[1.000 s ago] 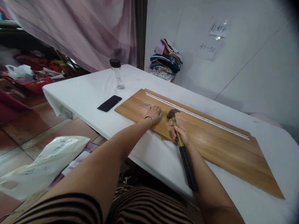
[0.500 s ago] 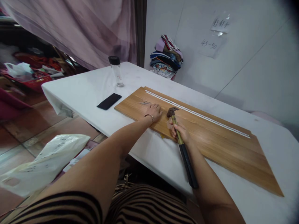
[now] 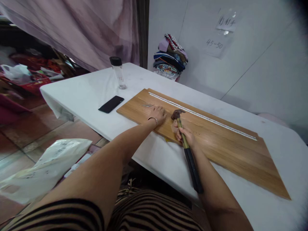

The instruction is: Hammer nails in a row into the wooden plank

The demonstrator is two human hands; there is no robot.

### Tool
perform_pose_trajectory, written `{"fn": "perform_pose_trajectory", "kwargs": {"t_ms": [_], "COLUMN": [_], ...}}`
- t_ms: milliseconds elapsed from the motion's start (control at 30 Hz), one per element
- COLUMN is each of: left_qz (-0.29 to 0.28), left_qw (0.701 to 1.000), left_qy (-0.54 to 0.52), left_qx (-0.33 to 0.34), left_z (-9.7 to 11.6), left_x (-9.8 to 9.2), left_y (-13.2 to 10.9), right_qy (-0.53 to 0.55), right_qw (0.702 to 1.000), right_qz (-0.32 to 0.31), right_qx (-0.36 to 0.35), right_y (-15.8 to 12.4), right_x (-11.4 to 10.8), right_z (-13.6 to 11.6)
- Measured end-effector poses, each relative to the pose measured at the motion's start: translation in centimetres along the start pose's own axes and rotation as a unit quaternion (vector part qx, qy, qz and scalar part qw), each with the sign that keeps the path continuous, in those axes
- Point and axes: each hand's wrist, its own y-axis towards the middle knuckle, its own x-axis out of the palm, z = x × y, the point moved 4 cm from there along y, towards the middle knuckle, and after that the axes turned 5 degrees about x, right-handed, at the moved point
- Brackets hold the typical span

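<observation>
White cloth or sheeting covers a wide desk (image 3: pixel 84 86) set beside a pale wall (image 3: pixel 243 64), with folded clothes (image 3: pixel 171 57) stacked near its far side. Across the desk lies a wooden board (image 3: pixel 235 154), its long axis running from far left to near right, with a narrow white strip (image 3: pixel 204 118) along its far edge. Palm down, the left hand (image 3: pixel 158 115) rests on the board, fingers relaxed and gripping nothing visible; a few nails (image 3: pixel 147 105) lie just beyond it, to its left, so it is the nearer hand to them. The right hand (image 3: pixel 186 136) is clenched around a hammer (image 3: pixel 184 141), whose handle slants back toward the person while the head sits just right of the left hand; whether that head touches the wood I cannot tell.
</observation>
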Motion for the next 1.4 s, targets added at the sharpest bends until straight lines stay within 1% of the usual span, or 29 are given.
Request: {"fn": "perform_pose_trajectory", "kwargs": {"t_ms": [167, 333, 600, 767, 967, 1233, 1400], "left_qz": [-0.006, -0.007, 0.001, -0.011, -0.02, -0.003, -0.007], "left_qw": [1.0, 1.0, 1.0, 1.0, 1.0, 1.0, 1.0], "left_qy": [0.0, -0.004, -0.006, -0.004, 0.01, -0.006, 0.003], "left_qx": [0.0, 0.0, 0.0, -0.01, -0.01, -0.004, -0.009], "left_z": [0.2, 0.4, 0.3, 0.4, 0.6, 0.3, 0.2], "left_x": [-0.3, -0.5, -0.3, -0.4, -0.7, -0.3, -0.2], "left_y": [-0.2, -0.2, -0.1, -0.3, -0.6, -0.6, -0.5], "right_qy": [-0.008, -0.004, -0.004, 0.003, 0.011, 0.006, 0.011], "right_qw": [1.0, 1.0, 1.0, 1.0, 1.0, 1.0, 1.0], "right_qz": [0.002, 0.002, 0.003, -0.003, -0.004, -0.001, 0.0], "right_qx": [0.003, -0.01, -0.003, -0.015, -0.006, 0.007, 0.003], "right_y": [0.0, -0.1, 0.1, 0.1, 0.3, 0.3, 0.4], "right_x": [0.0, -0.1, -0.2, -0.2, 0.0, -0.1, -0.2], "right_z": [0.0, 0.1, 0.7, 0.7, 1.0, 1.4, 1.5]}}
